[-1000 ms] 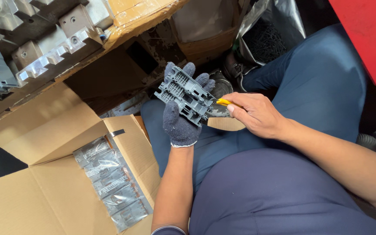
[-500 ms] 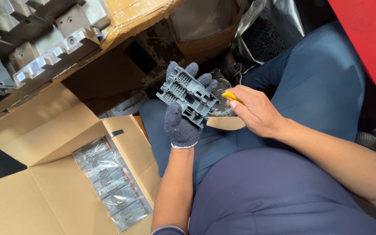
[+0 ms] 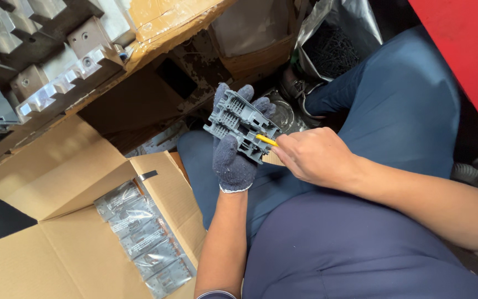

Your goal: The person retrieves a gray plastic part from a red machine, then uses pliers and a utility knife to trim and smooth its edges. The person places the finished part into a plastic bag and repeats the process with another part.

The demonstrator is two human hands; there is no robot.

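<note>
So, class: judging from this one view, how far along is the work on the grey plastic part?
Done: the box is open, with bagged parts inside. In hand: the gloved left hand holds one grey part unbagged, while the bare right hand puts a yellow tool to its edge. Left: the bagged parts look untouched. No finished pieces can be picked out.

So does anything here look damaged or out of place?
Only the surroundings look rough. The cardboard along the bench edge is torn and stained. Otherwise the gloved left hand holds the grey plastic part squarely, the bare right hand applies a yellow tool, and bagged parts lie neatly in the open box.
</note>
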